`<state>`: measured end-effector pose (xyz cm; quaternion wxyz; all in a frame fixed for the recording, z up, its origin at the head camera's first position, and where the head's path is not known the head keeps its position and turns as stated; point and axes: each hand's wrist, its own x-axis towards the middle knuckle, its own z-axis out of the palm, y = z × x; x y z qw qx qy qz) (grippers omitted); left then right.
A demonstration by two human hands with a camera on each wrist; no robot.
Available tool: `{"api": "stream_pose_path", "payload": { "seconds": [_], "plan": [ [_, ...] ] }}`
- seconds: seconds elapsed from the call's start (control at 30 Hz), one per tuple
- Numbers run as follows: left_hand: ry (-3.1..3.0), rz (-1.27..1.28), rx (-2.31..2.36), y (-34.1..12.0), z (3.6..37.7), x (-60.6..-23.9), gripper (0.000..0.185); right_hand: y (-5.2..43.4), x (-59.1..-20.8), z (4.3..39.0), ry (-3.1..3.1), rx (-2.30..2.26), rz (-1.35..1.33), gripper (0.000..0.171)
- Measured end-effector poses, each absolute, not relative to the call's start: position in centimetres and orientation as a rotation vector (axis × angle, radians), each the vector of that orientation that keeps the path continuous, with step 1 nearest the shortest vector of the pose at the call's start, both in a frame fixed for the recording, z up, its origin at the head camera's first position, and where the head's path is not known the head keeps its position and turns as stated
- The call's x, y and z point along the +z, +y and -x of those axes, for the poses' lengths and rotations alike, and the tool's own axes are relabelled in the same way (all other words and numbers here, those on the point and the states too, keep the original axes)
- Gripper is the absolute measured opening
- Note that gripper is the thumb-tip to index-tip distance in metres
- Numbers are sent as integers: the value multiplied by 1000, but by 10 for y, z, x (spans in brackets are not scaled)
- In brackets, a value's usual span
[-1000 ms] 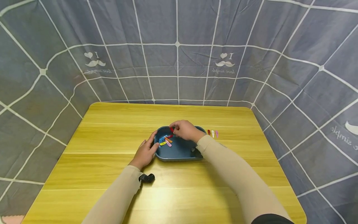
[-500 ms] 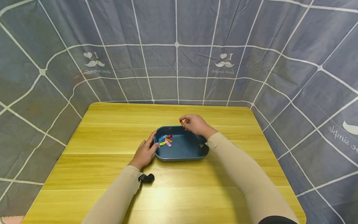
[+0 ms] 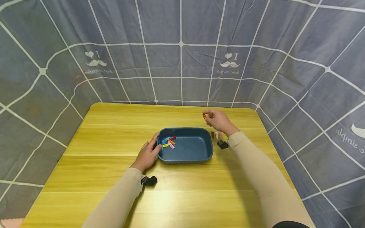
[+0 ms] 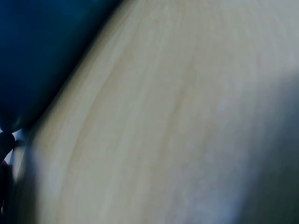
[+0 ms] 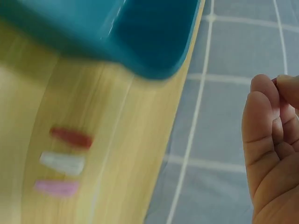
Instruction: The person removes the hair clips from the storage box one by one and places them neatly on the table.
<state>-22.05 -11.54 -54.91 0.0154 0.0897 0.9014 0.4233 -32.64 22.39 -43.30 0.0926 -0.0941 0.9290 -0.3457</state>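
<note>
Just beside tray [image 3: 188, 145] — clips [image 3: 216, 135]; behind — curtain [image 3: 196, 90].

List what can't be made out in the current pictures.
Head: number of blue clips in the tray; too small, overlapping.
Left wrist: left hand; only dark shapes, cut off by left edge.
Right wrist: red clip, mostly hidden by right hand; details of three clips beside tray, blurred.

Red clip [image 3: 204, 116], candy colours all over my feed
Red, orange, yellow, pink and blue clips [image 3: 171, 142] in a dark blue tray [image 3: 191, 147], dark red, white and purplish-pink trio [image 3: 216, 135] outside, yellow wood-grain table [image 3: 182, 196], white-gridded grey curtain [image 3: 196, 25], beige sleeves [image 3: 119, 193].
</note>
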Motion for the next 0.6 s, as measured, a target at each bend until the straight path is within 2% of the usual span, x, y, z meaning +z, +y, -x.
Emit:
{"api": "stream_pose_path", "payload": {
  "seconds": [0.33, 0.6],
  "plan": [
    [2807, -272, 1295, -115, 222, -550, 56, 289, -450, 326, 2785, -1036, 120, 39],
    [2809, -265, 1295, -114, 221, -549, 55, 315, -468, 323, 2752, -1015, 39, 40]
  ]
}}
